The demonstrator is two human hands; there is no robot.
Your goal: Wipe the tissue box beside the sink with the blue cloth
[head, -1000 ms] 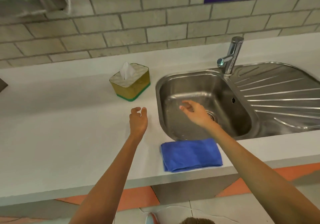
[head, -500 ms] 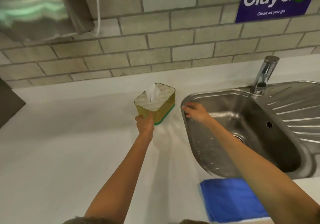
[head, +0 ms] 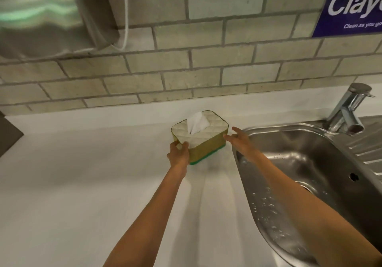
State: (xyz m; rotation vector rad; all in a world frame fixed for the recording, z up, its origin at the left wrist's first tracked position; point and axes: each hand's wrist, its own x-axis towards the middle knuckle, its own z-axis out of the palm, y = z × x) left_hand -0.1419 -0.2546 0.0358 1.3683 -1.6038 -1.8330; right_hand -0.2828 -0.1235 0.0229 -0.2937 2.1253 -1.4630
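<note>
Both hands had closed in on the tissue box since half a second before.

White counter filled the near left, steel sink the right; a purple wall sign read "Clay…" and "Clean as you go". Just left of the sink sat the tissue box, left hand gripping its near-left corner, right hand spread wide, fingertips at its right side.
</note>
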